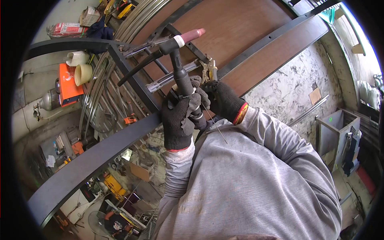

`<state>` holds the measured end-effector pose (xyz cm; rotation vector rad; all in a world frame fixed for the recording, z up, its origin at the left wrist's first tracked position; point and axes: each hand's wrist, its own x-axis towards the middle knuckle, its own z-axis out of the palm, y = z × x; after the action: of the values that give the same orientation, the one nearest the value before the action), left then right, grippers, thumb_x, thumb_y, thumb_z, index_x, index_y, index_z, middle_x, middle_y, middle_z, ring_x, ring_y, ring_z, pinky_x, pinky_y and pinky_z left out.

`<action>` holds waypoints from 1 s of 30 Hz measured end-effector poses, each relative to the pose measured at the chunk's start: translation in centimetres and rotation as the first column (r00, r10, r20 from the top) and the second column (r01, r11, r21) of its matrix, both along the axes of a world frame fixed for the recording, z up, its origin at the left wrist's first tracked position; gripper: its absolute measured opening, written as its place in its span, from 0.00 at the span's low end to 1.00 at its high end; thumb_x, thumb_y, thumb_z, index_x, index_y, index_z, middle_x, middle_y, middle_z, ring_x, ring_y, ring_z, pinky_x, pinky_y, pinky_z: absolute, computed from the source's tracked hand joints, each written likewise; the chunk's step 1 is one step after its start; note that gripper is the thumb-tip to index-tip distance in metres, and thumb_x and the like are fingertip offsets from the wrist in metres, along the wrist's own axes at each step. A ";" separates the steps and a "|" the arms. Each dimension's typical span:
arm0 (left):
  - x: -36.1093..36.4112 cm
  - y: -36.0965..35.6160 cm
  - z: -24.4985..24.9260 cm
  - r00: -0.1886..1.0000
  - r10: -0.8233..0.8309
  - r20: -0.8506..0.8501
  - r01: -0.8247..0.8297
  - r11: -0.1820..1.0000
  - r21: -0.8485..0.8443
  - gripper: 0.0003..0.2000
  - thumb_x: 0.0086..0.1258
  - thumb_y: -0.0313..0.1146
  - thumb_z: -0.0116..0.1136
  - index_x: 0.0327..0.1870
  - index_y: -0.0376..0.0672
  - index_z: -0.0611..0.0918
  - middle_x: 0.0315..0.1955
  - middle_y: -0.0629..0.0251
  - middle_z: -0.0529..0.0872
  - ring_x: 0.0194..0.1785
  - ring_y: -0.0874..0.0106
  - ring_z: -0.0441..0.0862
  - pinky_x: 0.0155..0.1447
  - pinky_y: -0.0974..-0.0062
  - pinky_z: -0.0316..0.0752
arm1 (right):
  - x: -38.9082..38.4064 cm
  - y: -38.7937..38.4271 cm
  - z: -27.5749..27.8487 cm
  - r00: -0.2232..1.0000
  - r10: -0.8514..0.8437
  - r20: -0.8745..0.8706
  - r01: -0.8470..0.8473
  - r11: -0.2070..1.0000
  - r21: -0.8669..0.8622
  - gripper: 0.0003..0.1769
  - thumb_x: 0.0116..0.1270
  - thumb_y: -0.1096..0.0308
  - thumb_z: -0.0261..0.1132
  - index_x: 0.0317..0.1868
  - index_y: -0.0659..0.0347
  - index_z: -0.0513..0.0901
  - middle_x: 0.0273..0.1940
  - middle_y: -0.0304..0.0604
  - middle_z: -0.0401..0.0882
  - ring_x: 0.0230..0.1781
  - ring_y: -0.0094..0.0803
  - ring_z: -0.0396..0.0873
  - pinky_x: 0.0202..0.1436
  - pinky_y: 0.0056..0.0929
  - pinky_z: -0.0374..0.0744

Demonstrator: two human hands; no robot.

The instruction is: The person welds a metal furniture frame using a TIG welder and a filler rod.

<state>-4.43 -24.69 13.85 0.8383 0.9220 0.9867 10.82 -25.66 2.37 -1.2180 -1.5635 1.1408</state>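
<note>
Both hands are up at the frame. The left hand (178, 125), in a torn black knit glove, is clenched tight around the black-handled welding torch with the pink ceramic nozzle (181, 74), gripping low on the handle. The torch stands up from the fist, and its pink tip points away over the brown wooden panel (236, 28).

The right hand (224, 98) wears a black glove with a red and yellow cuff. It is pressed right up against the left, with its fingers curled closed onto the same torch handle just above the left fist. A thin bare metal rod (216, 126) slants out from between the two gloves toward the grey sleeve, but I cannot tell which hand has it.

The torch sits over the dark steel frame (132, 80), where its bars cross in front of the panel. Just beside the right hand's knuckles, silver locking pliers (208, 70) are clamped onto a bright metal bar.

Off to the left is an orange box (70, 82), with a beige roll of tape (83, 74) touching its top edge. To the right, beyond the panel, lies a mottled white marble surface (288, 92).
</note>
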 end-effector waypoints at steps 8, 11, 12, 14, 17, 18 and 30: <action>0.0 -0.1 -0.3 1.000 0.024 0.003 -0.024 1.000 -0.002 0.16 0.74 0.26 0.64 0.61 0.31 0.83 0.34 0.57 0.91 0.34 0.71 0.87 0.42 0.73 0.83 | 0.3 -0.1 0.5 0.997 0.051 0.057 -0.048 0.997 -0.055 0.07 0.63 0.77 0.74 0.41 0.61 0.93 0.37 0.56 0.90 0.42 0.45 0.92 0.43 0.39 0.86; 0.0 0.0 -0.5 1.000 -0.002 0.016 0.002 1.000 0.013 0.16 0.75 0.25 0.64 0.61 0.31 0.84 0.34 0.57 0.91 0.33 0.71 0.87 0.42 0.73 0.83 | -0.2 -0.1 0.9 1.000 -0.025 -0.011 0.024 0.993 -0.115 0.06 0.63 0.76 0.75 0.40 0.60 0.93 0.38 0.54 0.91 0.47 0.46 0.93 0.46 0.39 0.87; 0.3 -0.2 -0.3 1.000 0.024 0.010 -0.024 1.000 0.008 0.16 0.75 0.26 0.64 0.61 0.31 0.84 0.34 0.58 0.91 0.33 0.72 0.87 0.41 0.74 0.83 | -0.1 -0.1 1.1 1.000 -0.025 -0.012 0.024 0.993 -0.113 0.06 0.63 0.76 0.75 0.40 0.60 0.93 0.38 0.54 0.91 0.47 0.46 0.93 0.46 0.39 0.87; 0.2 -0.2 -0.3 0.999 0.051 0.003 -0.051 0.999 0.005 0.15 0.75 0.26 0.64 0.60 0.31 0.84 0.34 0.58 0.91 0.32 0.72 0.87 0.40 0.74 0.83 | 0.1 0.1 1.6 0.999 0.006 0.033 -0.004 0.998 -0.059 0.05 0.64 0.76 0.74 0.40 0.60 0.93 0.41 0.53 0.93 0.51 0.44 0.92 0.48 0.39 0.88; -0.3 -0.1 -0.5 0.999 0.027 -0.033 -0.027 1.000 -0.007 0.15 0.75 0.26 0.64 0.60 0.31 0.84 0.34 0.58 0.91 0.33 0.72 0.87 0.40 0.73 0.83 | -0.3 -0.2 2.2 0.999 -0.014 -0.030 0.007 0.970 -0.242 0.02 0.66 0.76 0.74 0.38 0.62 0.93 0.42 0.50 0.93 0.51 0.40 0.93 0.51 0.38 0.88; -0.2 -0.1 -0.4 0.999 0.025 -0.023 -0.025 1.000 -0.002 0.15 0.75 0.27 0.65 0.60 0.31 0.84 0.34 0.58 0.90 0.33 0.71 0.87 0.41 0.73 0.83 | -0.3 -0.2 2.0 0.999 -0.013 -0.030 0.005 0.970 -0.241 0.02 0.66 0.76 0.74 0.38 0.62 0.93 0.42 0.50 0.93 0.51 0.40 0.93 0.51 0.38 0.88; 0.3 -0.4 0.0 0.999 0.039 -0.001 -0.039 0.999 0.010 0.16 0.75 0.27 0.65 0.61 0.31 0.83 0.35 0.59 0.90 0.35 0.70 0.87 0.43 0.70 0.84 | -0.6 -0.5 -0.3 1.000 -0.015 0.004 0.015 0.997 0.079 0.09 0.77 0.73 0.68 0.54 0.64 0.82 0.43 0.50 0.91 0.40 0.41 0.91 0.46 0.37 0.87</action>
<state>-4.09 -25.06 13.88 0.8323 0.9379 1.0257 10.22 -26.16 2.08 -1.1796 -1.5856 1.0574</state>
